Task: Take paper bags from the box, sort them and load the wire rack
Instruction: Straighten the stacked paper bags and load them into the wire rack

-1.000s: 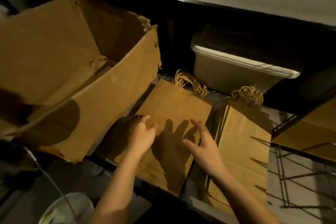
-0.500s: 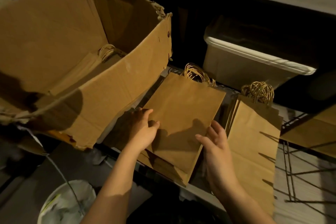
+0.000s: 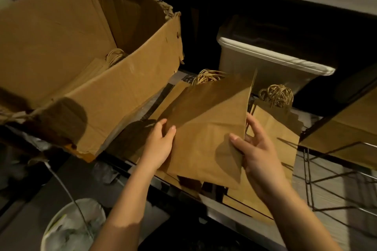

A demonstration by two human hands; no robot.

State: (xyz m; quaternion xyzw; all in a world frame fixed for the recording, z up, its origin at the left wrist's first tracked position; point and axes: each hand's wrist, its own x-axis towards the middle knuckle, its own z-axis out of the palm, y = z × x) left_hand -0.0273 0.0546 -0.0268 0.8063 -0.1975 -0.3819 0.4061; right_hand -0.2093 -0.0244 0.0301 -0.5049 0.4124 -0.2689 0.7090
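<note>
A flat brown paper bag (image 3: 206, 128) is tilted up off the left stack, its far right corner raised. My left hand (image 3: 159, 144) grips its left edge, thumb on top. My right hand (image 3: 253, 153) holds its right edge, thumb on the face and fingers behind. Twine handles (image 3: 206, 76) of the left stack show behind the bag. A second stack of paper bags (image 3: 275, 134) with its own twine handles lies to the right on the wire rack (image 3: 318, 193). The torn cardboard box (image 3: 114, 96) stands at the left with more bags (image 3: 98, 67) inside.
A white plastic bin (image 3: 271, 61) sits behind the stacks under a dark shelf. Folded cardboard (image 3: 350, 126) lies at the right edge above the rack's wires. A white bucket (image 3: 69, 228) with a thin wire over it stands at the lower left.
Both hands have taken hold of the top bag of the left stack and lifted it, tipping its right side up. The view has moved closer to the box.
</note>
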